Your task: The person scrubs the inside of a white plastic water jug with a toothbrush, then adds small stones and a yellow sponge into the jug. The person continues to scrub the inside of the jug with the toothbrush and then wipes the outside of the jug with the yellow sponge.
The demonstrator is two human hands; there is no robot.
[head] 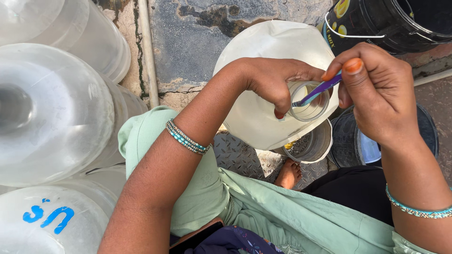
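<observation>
The left grip (275, 84) clasps the neck of a translucent white water jug (263, 61) while the right grip (376, 89) pinches a purple brush (320, 89) poked into its mouth. Stacked clear jugs (52, 113) crowd the left, one bearing blue marks at the bottom-left corner; a black bucket (376, 21) with yellow printing sits top right, and a metal bowl (313, 146) lies on the floor beneath.

Translucent white plastic jug (254, 117), neck ring (310, 101) facing up, thin purple brush handle (322, 88) slanting into its mouth
</observation>
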